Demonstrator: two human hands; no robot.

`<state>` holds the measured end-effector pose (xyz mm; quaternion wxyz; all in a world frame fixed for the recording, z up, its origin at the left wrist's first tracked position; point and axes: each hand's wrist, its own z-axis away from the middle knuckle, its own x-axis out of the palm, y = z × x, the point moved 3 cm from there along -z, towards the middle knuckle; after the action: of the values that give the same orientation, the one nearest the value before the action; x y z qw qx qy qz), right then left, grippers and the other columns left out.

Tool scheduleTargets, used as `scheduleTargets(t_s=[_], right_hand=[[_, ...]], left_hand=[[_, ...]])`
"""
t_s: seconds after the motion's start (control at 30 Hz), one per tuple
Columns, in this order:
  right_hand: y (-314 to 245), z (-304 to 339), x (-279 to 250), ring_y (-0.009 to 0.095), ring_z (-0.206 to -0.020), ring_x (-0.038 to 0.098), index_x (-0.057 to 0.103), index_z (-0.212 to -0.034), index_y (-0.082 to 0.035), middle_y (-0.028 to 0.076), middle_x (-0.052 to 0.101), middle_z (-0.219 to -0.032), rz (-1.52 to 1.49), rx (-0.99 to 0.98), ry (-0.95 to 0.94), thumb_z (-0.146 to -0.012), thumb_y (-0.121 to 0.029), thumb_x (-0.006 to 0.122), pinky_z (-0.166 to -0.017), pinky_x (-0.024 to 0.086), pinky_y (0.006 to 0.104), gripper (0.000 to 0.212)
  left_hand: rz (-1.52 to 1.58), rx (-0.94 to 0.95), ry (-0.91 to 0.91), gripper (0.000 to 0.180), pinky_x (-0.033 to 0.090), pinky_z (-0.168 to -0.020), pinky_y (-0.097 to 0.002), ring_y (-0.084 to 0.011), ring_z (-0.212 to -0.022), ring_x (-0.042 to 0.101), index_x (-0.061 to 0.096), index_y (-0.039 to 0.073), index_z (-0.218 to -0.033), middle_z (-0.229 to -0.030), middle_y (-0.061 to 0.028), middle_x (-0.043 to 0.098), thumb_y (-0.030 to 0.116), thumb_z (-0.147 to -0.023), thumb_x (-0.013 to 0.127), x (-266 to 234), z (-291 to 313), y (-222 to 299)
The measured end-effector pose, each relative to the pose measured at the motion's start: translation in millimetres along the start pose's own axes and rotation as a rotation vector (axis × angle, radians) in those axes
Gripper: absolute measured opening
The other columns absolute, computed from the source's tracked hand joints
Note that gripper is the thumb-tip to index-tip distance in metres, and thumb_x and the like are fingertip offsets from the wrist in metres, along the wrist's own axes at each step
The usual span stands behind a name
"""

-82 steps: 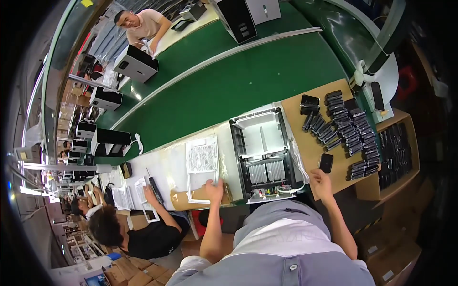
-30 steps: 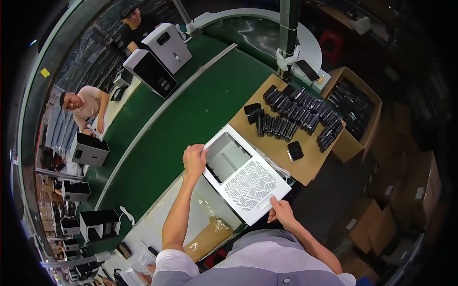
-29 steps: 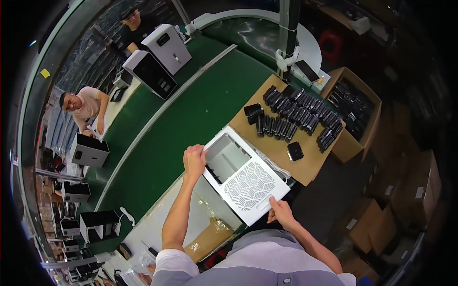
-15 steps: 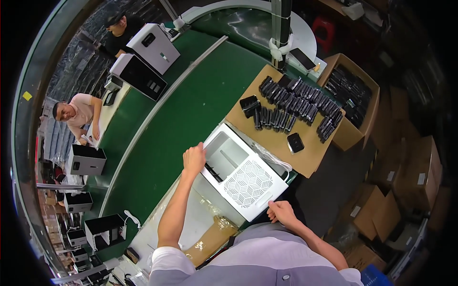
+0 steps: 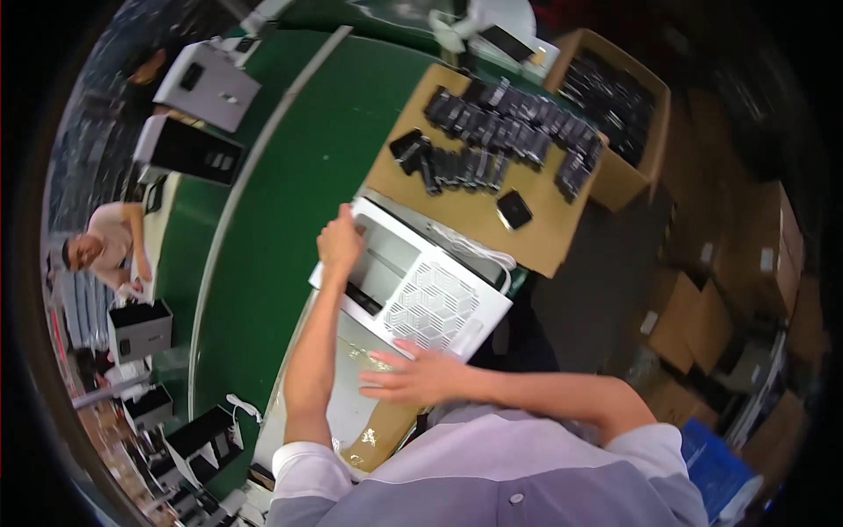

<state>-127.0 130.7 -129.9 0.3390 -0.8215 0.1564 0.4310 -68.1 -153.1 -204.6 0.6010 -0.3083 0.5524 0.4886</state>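
Observation:
A white appliance housing [image 5: 439, 303] with a recessed opening and a patterned vent grille lies at a slant in front of me, on the near side of the green bench. My left hand [image 5: 340, 241] has its fingers closed on the housing's far-left corner. Beside the housing's near edge, next to the grille, my right hand [image 5: 417, 376] is held out with its fingers spread and nothing in it. Whether its fingertips touch the edge is hard to tell. A white cable [image 5: 474, 246] lies bunched along the housing's far side.
Beyond the housing, a cardboard sheet [image 5: 536, 237] carries several rows of wrapped black parts [image 5: 500, 123] and one separate black square part [image 5: 514, 211]. An open carton [image 5: 654, 145] of black parts stands at the right. Appliance units [image 5: 206, 88] line the left, near a co-worker [image 5: 110, 237].
My right hand has left the housing's near-right corner and moved left along its near edge, fingers opening out. My left hand stays on the far-left corner. The whole view has shifted.

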Motion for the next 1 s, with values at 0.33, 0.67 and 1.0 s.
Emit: scheduleTargets(t_s=[0.33, 0.67, 1.0], right_hand=[[46, 27, -36, 0.037, -0.15, 0.024, 0.045, -0.148, -0.015, 0.01, 0.032, -0.161, -0.01, 0.375, 0.016, -0.083, -0.049, 0.072, -0.122, 0.018, 0.0562, 0.078], [83, 80, -48, 0.037, -0.149, 0.025, 0.045, -0.147, -0.012, 0.015, 0.037, -0.156, -0.065, 0.488, 0.183, -0.083, -0.032, 0.076, -0.121, 0.026, 0.0502, 0.074], [216, 211, -93, 0.036, -0.101, 0.056, 0.064, -0.104, 0.0, 0.015, 0.062, -0.107, 0.068, 0.782, 0.408, -0.08, 0.004, 0.062, -0.086, 0.048, 0.0438, 0.025]], left_hand=[[0.032, 0.013, 0.003, 0.044, 0.052, -0.081, -0.0565, -0.0471, -0.094, 0.067, 0.054, 0.01, -0.128, -0.095, -0.0255, 0.072, 0.018, -0.088, 0.07, -9, 5, 6], [-0.032, 0.227, 0.385, 0.056, 0.047, -0.094, -0.052, -0.0451, -0.114, 0.059, 0.048, 0.005, -0.137, -0.122, -0.0275, 0.061, 0.011, -0.086, 0.07, -33, 44, 39], [0.061, 0.233, -0.201, 0.038, 0.053, -0.055, -0.046, -0.0383, -0.059, 0.067, 0.066, 0.004, -0.096, -0.065, -0.0163, 0.066, 0.038, -0.084, 0.077, 0, 259, 169]])
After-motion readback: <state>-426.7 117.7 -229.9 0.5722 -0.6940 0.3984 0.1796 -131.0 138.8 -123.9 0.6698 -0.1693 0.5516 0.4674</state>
